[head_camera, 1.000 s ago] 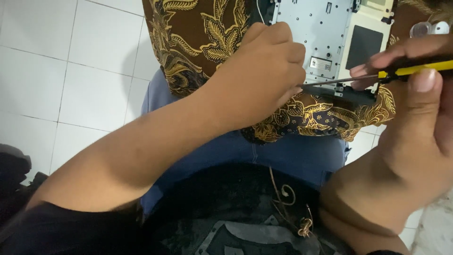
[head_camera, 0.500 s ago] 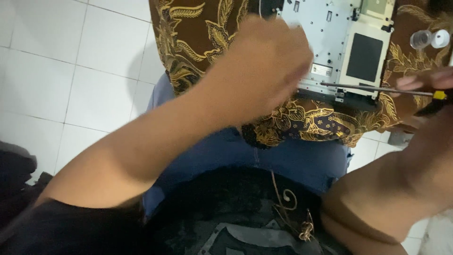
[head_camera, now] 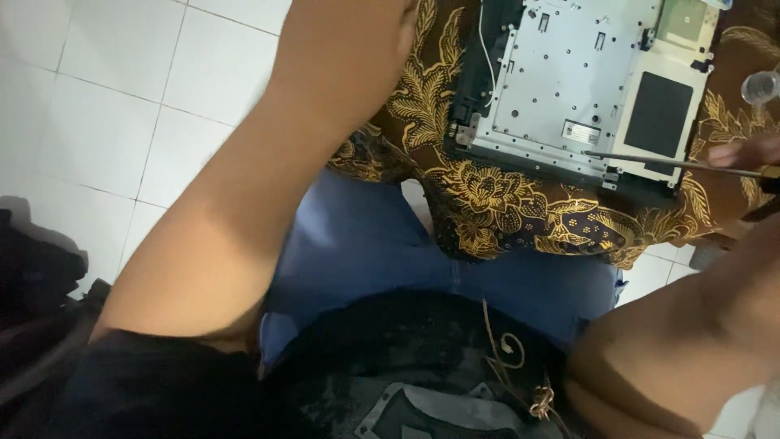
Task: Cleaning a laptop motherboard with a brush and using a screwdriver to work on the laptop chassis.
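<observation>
A silver metal chassis plate [head_camera: 561, 81] in a black frame, with a black square pad [head_camera: 658, 114], lies on a brown and gold patterned cloth [head_camera: 487, 195] over my lap. My right hand [head_camera: 741, 153] at the right edge grips a screwdriver [head_camera: 674, 164] with a yellow and black handle. Its thin shaft lies across the plate's lower right, and the tip rests near a small label. My left forearm [head_camera: 268, 162] rises to the top edge, and the hand itself is out of frame.
A small clear round cap or bottle [head_camera: 761, 86] sits at the right edge on the cloth. Blue jeans [head_camera: 382, 244] show below the cloth. White floor tiles [head_camera: 97, 106] lie to the left, with a dark bag [head_camera: 32, 276] at the lower left.
My left hand has lifted off the plate and gone up out of view, uncovering the chassis. The screwdriver has dropped lower, and the view has moved closer.
</observation>
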